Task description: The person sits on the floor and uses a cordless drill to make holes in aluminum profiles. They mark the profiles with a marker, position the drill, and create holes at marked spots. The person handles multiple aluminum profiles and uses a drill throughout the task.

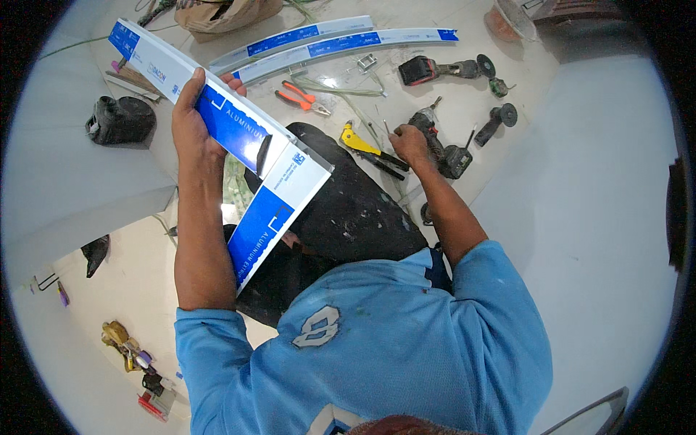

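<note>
My left hand point(194, 127) is wrapped around a long aluminium profile point(239, 119) covered in blue and white film. At its near end, over my lap, it meets a second length of profile point(296, 177) at an angle, with a dark gap at the corner. Over to the right, my right hand point(411, 145) is closed just above the floor, its fingertips pinched; a thin pin-like piece shows by them, too small to name. Beside this hand lie a yellow hand riveter point(355, 139) with black handles and a cordless drill point(428, 125).
Two more film-covered profiles point(341, 47) lie ahead. Orange-handled pliers point(301, 98), a cordless angle grinder point(449, 68) and a small metal bracket point(367, 63) are on the floor. A black container point(119, 121) stands left, a brown bag point(226, 14) at the back.
</note>
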`<action>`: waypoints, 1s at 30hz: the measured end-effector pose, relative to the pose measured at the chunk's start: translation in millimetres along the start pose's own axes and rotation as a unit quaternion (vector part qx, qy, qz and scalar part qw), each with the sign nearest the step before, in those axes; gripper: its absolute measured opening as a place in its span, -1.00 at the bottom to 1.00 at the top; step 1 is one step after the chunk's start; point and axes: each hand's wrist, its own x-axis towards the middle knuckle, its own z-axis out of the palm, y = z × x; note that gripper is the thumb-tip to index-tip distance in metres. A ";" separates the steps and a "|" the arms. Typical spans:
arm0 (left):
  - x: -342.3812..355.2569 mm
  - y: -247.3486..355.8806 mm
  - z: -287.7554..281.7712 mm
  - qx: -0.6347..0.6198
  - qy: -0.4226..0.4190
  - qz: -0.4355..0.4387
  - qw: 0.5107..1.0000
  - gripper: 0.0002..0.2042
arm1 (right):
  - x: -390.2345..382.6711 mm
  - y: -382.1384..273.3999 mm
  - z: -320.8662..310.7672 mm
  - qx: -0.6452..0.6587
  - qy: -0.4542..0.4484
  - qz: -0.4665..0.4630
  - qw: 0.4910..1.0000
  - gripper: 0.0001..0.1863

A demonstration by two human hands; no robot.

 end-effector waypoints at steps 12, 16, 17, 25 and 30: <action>-4.8 2.2 -3.1 0.003 0.024 0.011 1.000 -0.39 | 30.5 18.0 82.0 -0.092 -0.009 0.044 0.995 -0.69; -5.0 2.6 2.0 0.022 0.028 -0.001 0.999 -0.39 | 30.6 28.3 85.5 -0.061 0.013 0.052 0.997 -0.70; -3.8 4.9 -0.3 0.043 0.029 0.004 0.999 -0.40 | 30.7 33.6 88.2 -0.052 0.014 0.062 0.997 -0.70; 13.8 10.3 -36.2 0.015 0.009 -0.027 0.999 -0.29 | 7.9 41.2 86.3 -0.005 -0.004 0.033 0.999 -0.75; 3.4 7.8 -16.6 0.031 0.005 0.009 0.999 -0.37 | -18.4 33.4 84.1 0.042 -0.013 0.003 0.999 -0.72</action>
